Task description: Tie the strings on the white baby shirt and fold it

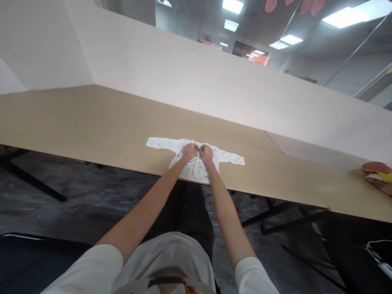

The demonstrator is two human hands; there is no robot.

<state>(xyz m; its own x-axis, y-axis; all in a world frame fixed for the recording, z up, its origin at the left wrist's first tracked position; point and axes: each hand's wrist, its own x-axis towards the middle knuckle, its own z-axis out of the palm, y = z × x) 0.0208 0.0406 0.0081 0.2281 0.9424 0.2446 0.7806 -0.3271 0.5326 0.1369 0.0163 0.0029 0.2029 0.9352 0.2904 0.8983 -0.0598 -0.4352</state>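
Observation:
A small white baby shirt (200, 169) with a faint print lies spread on the table, its long sleeves stretched out to both sides. Over the upper front of it, my left hand (190, 150) pinches the fabric near the neckline. Close beside it, my right hand (206, 153) is also closed on the shirt's front edge. The fingertips of both hands nearly meet. What exactly lies between the fingers is too small to make out, perhaps a tie or a fastening. The shirt's lower hem reaches the table's front edge.
The long wood-coloured table (76, 122) runs along a white wall (183, 77) with a window (245, 36) above. At the far right, another person's hands (381, 183) hold a yellow and white thing (379, 175). A dark chair (39, 261) stands at lower left.

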